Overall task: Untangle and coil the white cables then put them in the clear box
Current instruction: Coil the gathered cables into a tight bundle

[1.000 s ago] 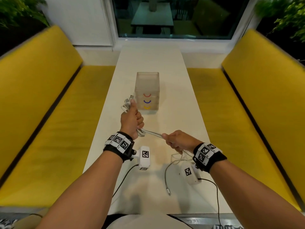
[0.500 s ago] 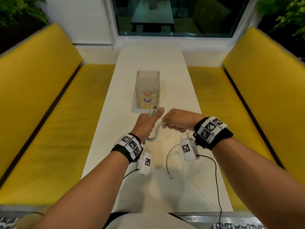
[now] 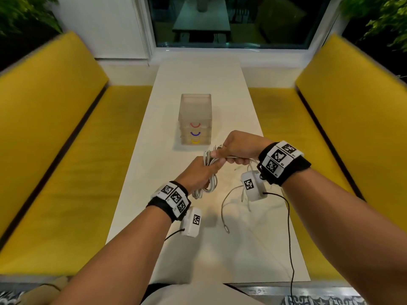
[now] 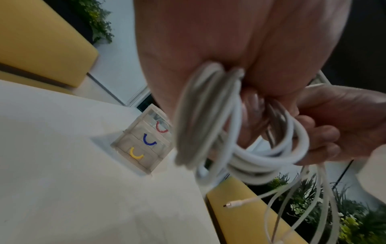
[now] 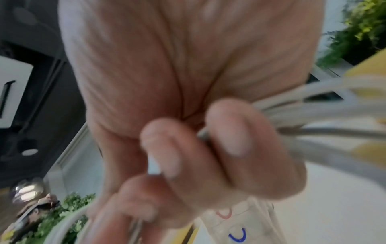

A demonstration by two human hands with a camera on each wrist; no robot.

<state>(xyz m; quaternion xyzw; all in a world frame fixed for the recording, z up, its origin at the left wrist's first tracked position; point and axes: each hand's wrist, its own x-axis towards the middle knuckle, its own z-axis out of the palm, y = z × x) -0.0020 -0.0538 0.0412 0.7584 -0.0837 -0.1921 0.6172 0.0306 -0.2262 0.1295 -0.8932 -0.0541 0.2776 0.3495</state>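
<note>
My left hand (image 3: 201, 172) grips a coil of white cables (image 3: 209, 186) above the near middle of the white table (image 3: 198, 84); its loops hang below the fist (image 4: 236, 148). My right hand (image 3: 239, 148) holds the loose strands (image 5: 313, 118) of the same bundle, just right of and touching the left hand. Loose cable ends trail from it to the table (image 3: 224, 208), one with a small plug (image 4: 234, 204). The clear box (image 3: 195, 119), with red, blue and yellow handles, stands just beyond both hands.
Yellow bench seats (image 3: 66, 172) run along both sides of the narrow table. A window (image 3: 229, 20) closes the far end. Black leads from the wrist cameras (image 3: 290, 238) hang over the near table edge. Plants (image 3: 385, 18) stand at the far corners.
My right hand swung from the near right up and over to the far side of the left hand, carrying the strands around the coil. The left hand dropped slightly nearer, still gripping the coil.
</note>
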